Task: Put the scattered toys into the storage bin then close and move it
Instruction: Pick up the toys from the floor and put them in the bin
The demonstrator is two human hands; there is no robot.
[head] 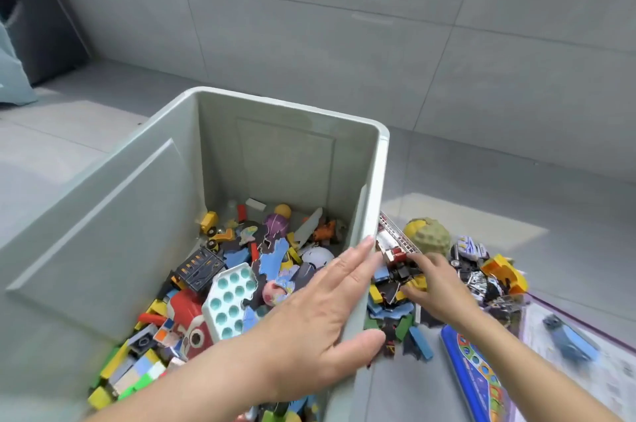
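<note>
A pale grey-green storage bin [282, 160] stands open on the floor, its bottom covered with several mixed toys [241, 270]. My left hand [320, 315] lies over the bin's right rim, fingers straight inside and thumb outside the wall. Just right of the bin, a heap of scattered toys [481, 277] covers the floor. My right hand [430, 284] is in that heap, fingers curled round a red and white toy fire truck [394, 249] with a ladder. A yellow-green bumpy ball [430, 235] sits behind it.
A blue and multicoloured flat toy board [471, 373] lies at the lower right beside a printed sheet [585, 363] with a blue toy on it. Grey tiled floor and wall surround the bin. A dark appliance [38, 8] and pale blue fabric stand at far left.
</note>
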